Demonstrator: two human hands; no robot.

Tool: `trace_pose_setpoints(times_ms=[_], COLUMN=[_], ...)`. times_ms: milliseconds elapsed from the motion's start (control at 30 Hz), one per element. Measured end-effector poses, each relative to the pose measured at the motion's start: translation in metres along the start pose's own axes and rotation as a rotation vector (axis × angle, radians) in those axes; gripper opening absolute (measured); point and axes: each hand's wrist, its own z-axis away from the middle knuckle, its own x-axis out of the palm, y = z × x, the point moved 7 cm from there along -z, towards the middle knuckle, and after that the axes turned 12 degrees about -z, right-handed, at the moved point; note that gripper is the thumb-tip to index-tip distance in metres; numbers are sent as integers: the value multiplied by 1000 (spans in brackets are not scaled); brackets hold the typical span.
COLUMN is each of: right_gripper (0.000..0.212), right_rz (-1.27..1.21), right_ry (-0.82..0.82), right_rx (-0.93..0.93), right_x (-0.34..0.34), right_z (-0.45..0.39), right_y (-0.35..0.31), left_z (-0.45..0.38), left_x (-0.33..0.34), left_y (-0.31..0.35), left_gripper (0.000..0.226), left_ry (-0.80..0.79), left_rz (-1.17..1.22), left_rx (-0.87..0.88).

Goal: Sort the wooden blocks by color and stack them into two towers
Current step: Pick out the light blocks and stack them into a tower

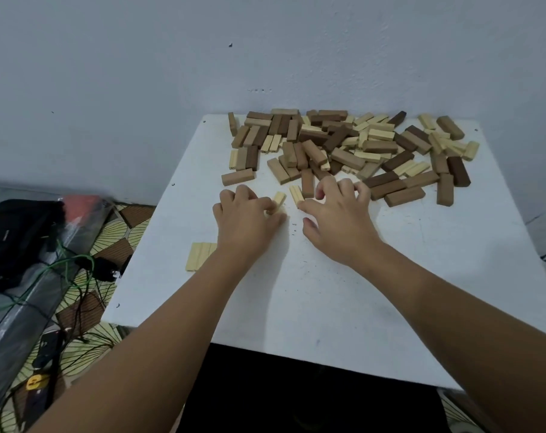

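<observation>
A heap of pale and brown wooden blocks (346, 145) covers the far half of the white table (328, 292). My left hand (246, 220) pinches a pale block (279, 200) between thumb and fingers at the heap's near edge. My right hand (337, 220) is beside it, its index fingertip touching the near end of a second pale block (296, 195), the other fingers curled over the heap's edge. A flat row of pale blocks (199, 256) lies near the table's left edge, partly hidden by my left wrist.
A pale wall rises right behind the table. On the floor to the left are a black bag (15, 232), green and black cables (68, 276) and a patterned mat (109, 242). A dark gap (296, 395) lies below the table's near edge.
</observation>
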Motion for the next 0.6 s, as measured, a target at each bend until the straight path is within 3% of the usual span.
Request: trace_pose_setpoints(times_ms=[333,500,600], right_gripper=[10,7,16], right_rz=[-277,-389,-476], right_ry=[3,-71,-89], right_rx=[253,275,327], right_x=[-32,-41,-38], right_z=[104,129,137], right_y=[22,29,33], left_z=[76,99,104], left_x=[8,10,10], left_y=[42,60,53], left_gripper=[27,30,22], left_ry=[-12,-62,-92], left_rz=[266,479,584], left_rx=[95,77,10])
